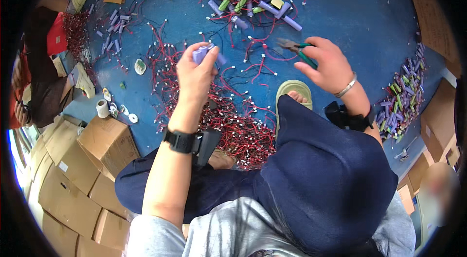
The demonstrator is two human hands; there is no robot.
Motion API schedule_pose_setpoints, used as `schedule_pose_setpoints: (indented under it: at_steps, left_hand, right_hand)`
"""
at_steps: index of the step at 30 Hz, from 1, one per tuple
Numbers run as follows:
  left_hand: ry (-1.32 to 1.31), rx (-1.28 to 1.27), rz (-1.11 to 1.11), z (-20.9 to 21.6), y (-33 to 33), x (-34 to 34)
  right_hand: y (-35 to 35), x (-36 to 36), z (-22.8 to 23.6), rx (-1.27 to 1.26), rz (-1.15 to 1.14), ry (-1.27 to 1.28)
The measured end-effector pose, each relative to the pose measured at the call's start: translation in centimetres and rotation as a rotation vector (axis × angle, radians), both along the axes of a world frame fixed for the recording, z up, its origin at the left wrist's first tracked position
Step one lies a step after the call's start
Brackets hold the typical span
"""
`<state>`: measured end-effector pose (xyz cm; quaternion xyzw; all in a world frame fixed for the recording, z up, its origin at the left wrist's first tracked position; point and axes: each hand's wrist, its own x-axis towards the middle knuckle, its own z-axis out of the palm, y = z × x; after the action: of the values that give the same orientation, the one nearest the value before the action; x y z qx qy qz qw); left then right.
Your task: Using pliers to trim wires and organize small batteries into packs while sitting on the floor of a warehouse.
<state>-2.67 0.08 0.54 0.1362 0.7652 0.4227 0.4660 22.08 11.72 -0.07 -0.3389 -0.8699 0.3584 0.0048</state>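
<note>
Raised over the blue floor, my left hand (pixel 193 72) is closed around a few purple cylindrical battery cells (pixel 200 54); its fingers hide part of them, and one end is blurred. To its right, my right hand (pixel 330 65) grips a pair of green-handled cutting pliers (pixel 290 45). The jaws of the pliers point left, toward the cells, apart from them. Beyond both hands lies a heap of purple and green battery cells (pixel 238 6) with red and black leads. Between my feet spreads a large pile of red wire leads (pixel 243 135) with small white connectors.
Another person (pixel 46 57) sits at the far left beside more wires and cells. Cardboard boxes (pixel 108 142) stand at lower left, with a white roll (pixel 102 108) on one. At right lies another pile of cells (pixel 401 99) near cardboard (pixel 433 18).
</note>
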Motion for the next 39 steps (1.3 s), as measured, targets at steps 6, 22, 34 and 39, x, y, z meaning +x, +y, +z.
schedule_pose_setpoints:
  at_steps: [6,22,34,39]
  left_hand:
    - [-0.259,-0.093,-0.059,0.4,-3.2,-1.4]
    - [-0.359,-0.009,-0.173,1.3,-4.3,-0.5]
    - [-0.287,0.055,-0.313,1.0,-5.1,-0.2]
    - [-0.42,0.083,-0.335,1.9,-4.7,-0.9]
  right_hand:
    - [-2.4,-4.8,-0.4,-0.054,0.094,0.154]
    - [-4.3,-7.1,-0.7,-0.347,0.134,0.161]
    - [-4.5,-7.2,1.2,-0.147,0.233,0.093]
    - [-4.1,-6.5,0.8,-0.438,0.235,0.016]
